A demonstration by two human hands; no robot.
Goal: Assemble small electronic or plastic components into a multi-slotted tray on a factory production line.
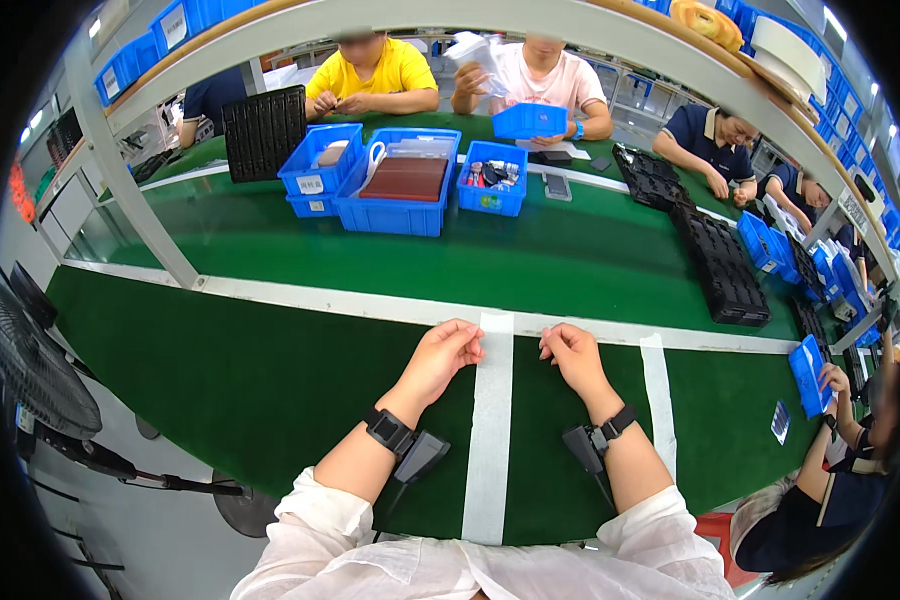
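Note:
My left hand (448, 358) is loosely closed just left of a pale tape strip (491, 430), with thumb and fingertips drawn together. Nothing shows in it. On the strip's other side, my right hand (573, 352) is curled with its fingers bent downward, and I see nothing in them. The two hands are apart, near the white rail (370, 306) at the far side of the green work surface (220, 370). Each wrist wears a black strap with a dark device on it. A second tape strip (659, 405) runs to the right of my right hand.
Beyond the rail, a green belt (340, 260) carries a blue bin with brown sheets (395, 215), a smaller blue bin (492, 205) and black trays (720, 265). People sit opposite and at right. A fan (40, 360) stands at left; a shelf frame (140, 200) crosses above.

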